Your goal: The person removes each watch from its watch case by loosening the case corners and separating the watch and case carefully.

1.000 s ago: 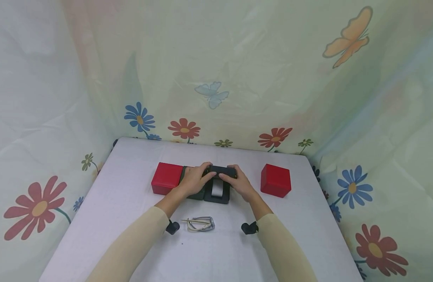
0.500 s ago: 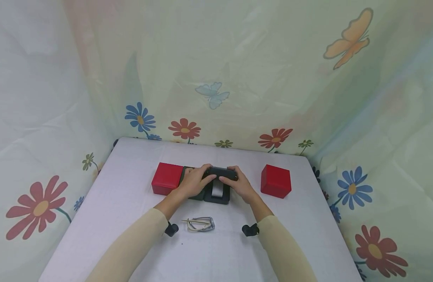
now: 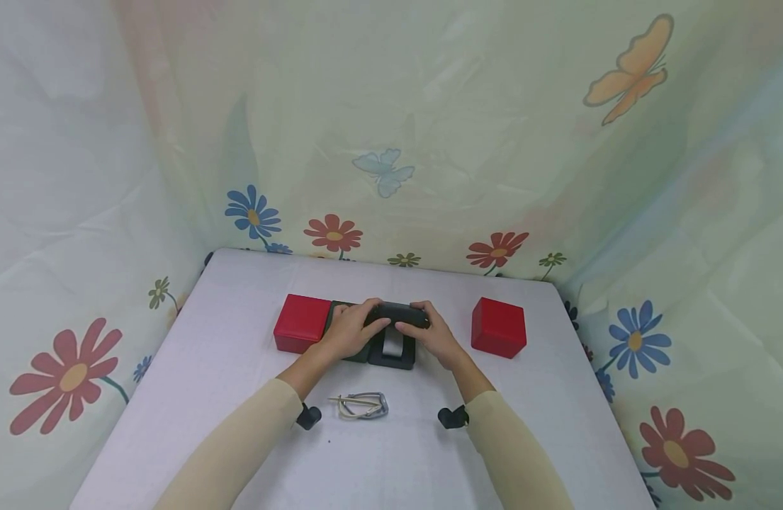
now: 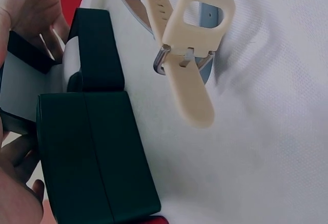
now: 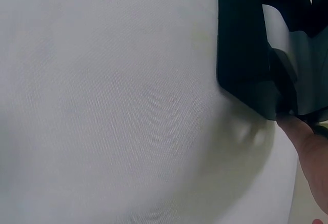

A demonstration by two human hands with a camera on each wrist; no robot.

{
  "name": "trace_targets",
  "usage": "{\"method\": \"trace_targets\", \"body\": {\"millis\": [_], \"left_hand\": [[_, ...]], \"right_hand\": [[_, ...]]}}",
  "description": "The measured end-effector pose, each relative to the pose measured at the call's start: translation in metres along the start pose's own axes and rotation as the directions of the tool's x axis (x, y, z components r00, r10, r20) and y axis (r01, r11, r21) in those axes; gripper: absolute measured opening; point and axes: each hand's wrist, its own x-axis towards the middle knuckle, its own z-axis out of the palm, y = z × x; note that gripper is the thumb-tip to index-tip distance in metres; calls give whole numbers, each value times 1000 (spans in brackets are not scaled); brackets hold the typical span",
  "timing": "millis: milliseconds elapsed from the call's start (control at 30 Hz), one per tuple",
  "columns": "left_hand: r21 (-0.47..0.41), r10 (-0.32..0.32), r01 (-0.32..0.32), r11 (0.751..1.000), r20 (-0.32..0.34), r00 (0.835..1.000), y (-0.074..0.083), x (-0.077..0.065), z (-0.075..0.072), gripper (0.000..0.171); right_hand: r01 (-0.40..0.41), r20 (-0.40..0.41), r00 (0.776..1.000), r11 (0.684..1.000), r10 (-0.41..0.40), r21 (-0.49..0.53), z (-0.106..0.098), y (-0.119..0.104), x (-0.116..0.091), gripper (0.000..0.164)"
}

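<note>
Tipped slightly nearer: hinged lid of dark-green, white-cushioned rectangular box; left hand and right hand pinching its ends. Probably light, stiff; best held by side edges.

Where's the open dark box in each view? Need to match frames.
Head: open dark box at centre, below mid-height.
Left wrist: open dark box at upper left.
Right wrist: open dark box at top right.
Shared landmark: white cushion inside it.

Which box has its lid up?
The rectangular, leathery-looking dark green box showing a pale cushion inside. Its lid is raised; the other dark green box, left red box and right red box are closed.
</note>
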Motion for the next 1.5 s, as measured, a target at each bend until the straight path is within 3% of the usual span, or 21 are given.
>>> {"method": "trace_targets", "body": {"millis": [1000, 1333, 1500], "left_hand": [[-57, 26, -26, 998, -3, 1000, -9, -7, 2, 59], [-86, 4, 0, 996, 50, 999, -9, -7, -5, 57], [-77, 37, -33, 996, 40, 999, -11, -7, -5, 57]], "right_hand": [[50, 25, 998, 999, -50, 8, 0, 9, -1, 74], [66, 34, 997, 997, -66, 27, 0, 10, -3, 74], [78, 30, 996, 997, -79, 16, 0, 12, -4, 72]]}}
